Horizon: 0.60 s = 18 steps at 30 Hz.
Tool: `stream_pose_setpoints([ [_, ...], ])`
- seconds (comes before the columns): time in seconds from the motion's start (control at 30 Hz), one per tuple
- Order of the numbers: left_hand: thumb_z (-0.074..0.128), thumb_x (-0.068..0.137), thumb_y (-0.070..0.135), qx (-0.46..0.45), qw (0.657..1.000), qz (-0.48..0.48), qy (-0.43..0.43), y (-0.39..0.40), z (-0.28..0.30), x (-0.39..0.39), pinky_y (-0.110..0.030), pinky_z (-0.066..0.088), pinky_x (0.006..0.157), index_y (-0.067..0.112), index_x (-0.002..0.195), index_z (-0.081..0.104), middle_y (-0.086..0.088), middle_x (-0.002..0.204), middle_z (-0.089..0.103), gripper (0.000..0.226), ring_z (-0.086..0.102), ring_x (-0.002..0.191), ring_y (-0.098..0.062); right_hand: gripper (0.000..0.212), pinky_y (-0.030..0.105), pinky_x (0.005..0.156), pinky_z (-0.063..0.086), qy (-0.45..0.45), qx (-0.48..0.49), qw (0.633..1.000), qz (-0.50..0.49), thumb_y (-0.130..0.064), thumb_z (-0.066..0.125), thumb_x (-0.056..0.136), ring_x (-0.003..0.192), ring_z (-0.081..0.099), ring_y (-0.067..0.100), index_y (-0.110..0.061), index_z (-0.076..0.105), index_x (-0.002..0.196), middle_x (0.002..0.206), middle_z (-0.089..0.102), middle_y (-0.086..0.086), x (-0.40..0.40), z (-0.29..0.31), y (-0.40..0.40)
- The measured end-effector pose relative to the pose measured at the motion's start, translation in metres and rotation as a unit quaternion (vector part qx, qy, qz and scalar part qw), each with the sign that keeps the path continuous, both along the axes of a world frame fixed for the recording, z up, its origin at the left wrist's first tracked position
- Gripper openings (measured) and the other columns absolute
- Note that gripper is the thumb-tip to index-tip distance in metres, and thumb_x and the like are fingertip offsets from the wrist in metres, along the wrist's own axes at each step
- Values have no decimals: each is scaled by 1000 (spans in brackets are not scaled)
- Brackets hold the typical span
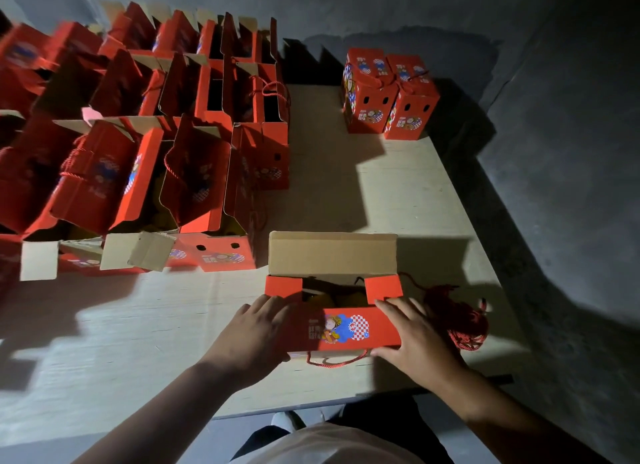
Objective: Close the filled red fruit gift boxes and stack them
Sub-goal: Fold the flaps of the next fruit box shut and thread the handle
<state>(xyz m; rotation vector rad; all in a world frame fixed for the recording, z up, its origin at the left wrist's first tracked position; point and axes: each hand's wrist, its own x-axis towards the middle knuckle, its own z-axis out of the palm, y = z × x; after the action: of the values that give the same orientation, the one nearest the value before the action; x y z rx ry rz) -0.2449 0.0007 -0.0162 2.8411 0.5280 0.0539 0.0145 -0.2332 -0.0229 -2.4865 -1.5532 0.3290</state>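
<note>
The closing step is in hand: the red gift box (pixel 341 320), near on the counter (pixel 398 193), is pressed by left hand (pixel 254 332) and right hand (pixel 417 335) — fingers extended. Far flap (pixel 333 254) awaits folding — judged next.

Premises: a makeshift packing room. Bare grey concrete walls (pixel 554 82) surround a pale wooden counter (pixel 398 193) under a single harsh light. Rows of open red gift boxes (pixel 145 152) crowd the left; closed boxes (pixel 388 96) stand far right.

Open boxes (pixel 145 145) crowd left; bare table (pixel 398 193) right of them.
</note>
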Motion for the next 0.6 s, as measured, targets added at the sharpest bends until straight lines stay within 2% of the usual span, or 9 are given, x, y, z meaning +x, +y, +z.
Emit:
stream_pose_setpoints([
  [0.07,88,66,56,5,1000,-4,-7,0,-2,-2,-41,56,88,33,149,42,5,132,56,98,54,119,-22,96,36,117,39,1,0,1000,4,-75,72,74,139,40,12,-32,44,154,149,46,-14,1,0,0],
  [0.13,81,76,56,-1,1000,0,-2,-3,-4,-3,-43,52,97,35,155,37,5,141,54,93,52,127,-23,96,37,122,36,17,-11,1000,2,-74,72,78,147,33,11,-32,39,158,157,43,-11,2,-1,-2],
  [0.23,66,93,59,-5,1000,15,17,-12,-11,-10,-50,40,117,32,165,27,3,164,41,86,35,153,-24,95,39,129,25,39,-32,999,14,-73,62,89,160,6,6,-34,22,166,173,18,-12,-1,-8,-7],
  [0.3,47,101,64,-31,999,28,18,-16,-16,-17,-47,33,123,33,167,19,8,172,23,77,17,160,-18,91,35,129,18,49,-43,998,23,-77,48,94,159,-9,2,-37,11,167,175,2,-16,-4,-12,-10],
  [0.33,39,104,63,-53,998,35,4,-16,-16,-17,-43,35,121,35,166,22,10,172,22,70,16,160,-15,89,32,127,16,58,-40,997,21,-79,40,95,158,-11,1,-38,10,167,174,-1,-18,-6,-13,-10],
  [0.4,36,107,49,-75,996,32,-36,-9,-12,-13,-40,49,107,37,158,43,9,164,41,53,35,153,-18,78,33,128,18,75,-9,997,7,-77,34,98,159,-4,2,-38,23,165,174,8,-17,-4,-11,-7],
  [0.47,52,101,26,-85,991,28,-96,1,-13,-5,-40,58,92,31,139,67,4,144,61,41,55,130,-25,59,41,127,29,66,31,997,-12,-59,48,102,159,14,11,-34,48,156,171,26,-9,2,-5,-1],
  [0.53,72,91,7,-164,970,91,-152,8,-13,5,-40,60,86,27,113,81,9,129,63,31,62,114,-25,40,48,119,41,49,77,995,-38,-34,70,99,150,38,23,-24,70,137,161,46,0,8,-2,7],
  [0.6,85,81,3,-255,931,187,-181,16,-12,17,-40,60,82,33,95,78,16,117,56,33,63,108,-22,41,50,112,46,67,101,987,-109,-25,82,90,137,50,28,-14,73,128,151,54,4,15,-4,19],
])
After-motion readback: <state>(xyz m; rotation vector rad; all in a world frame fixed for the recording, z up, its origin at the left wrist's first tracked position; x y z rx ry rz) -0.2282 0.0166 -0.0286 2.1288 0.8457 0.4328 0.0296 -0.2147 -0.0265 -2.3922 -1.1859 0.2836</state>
